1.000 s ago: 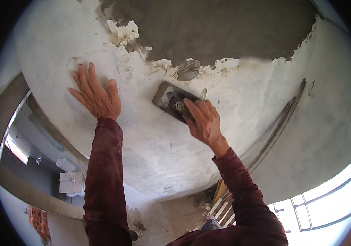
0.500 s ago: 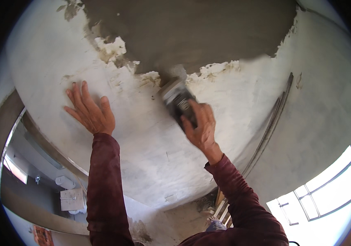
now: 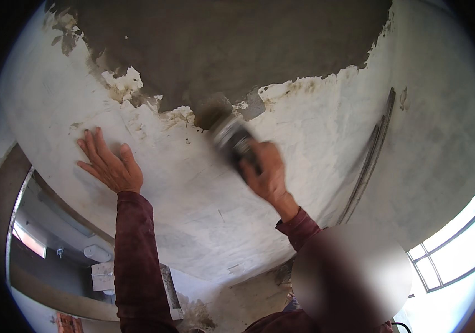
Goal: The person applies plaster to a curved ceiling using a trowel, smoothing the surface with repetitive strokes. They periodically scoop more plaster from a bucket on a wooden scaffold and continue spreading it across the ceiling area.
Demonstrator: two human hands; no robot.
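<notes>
My left hand (image 3: 112, 166) lies against the whitish part of the wall (image 3: 165, 172), fingers stretched out and thumb apart. My right hand (image 3: 268, 172) is closed round a flat black hand tool (image 3: 237, 147) with a silvery band towards its front end. Motion smears the tool, so its exact kind cannot be made out. Its front end is at the ragged lower border of a large grey-brown patch (image 3: 221, 50), where pale coating has broken edges. Just right of the tool's front is a small lighter-grey smear (image 3: 255, 105).
Two thin dark strips (image 3: 367, 161) lean against the wall on the right. Beyond them is a bright barred window (image 3: 453, 244). At lower left, an opening shows a white box (image 3: 103, 276) and a white cylinder (image 3: 97, 253). A blurred oval (image 3: 354, 272) hides part of my right arm.
The view has shifted, with the wall's left side now lower and further left. My right hand has moved the tool slightly left along the patch's border. The left hand stays flat on the wall.
</notes>
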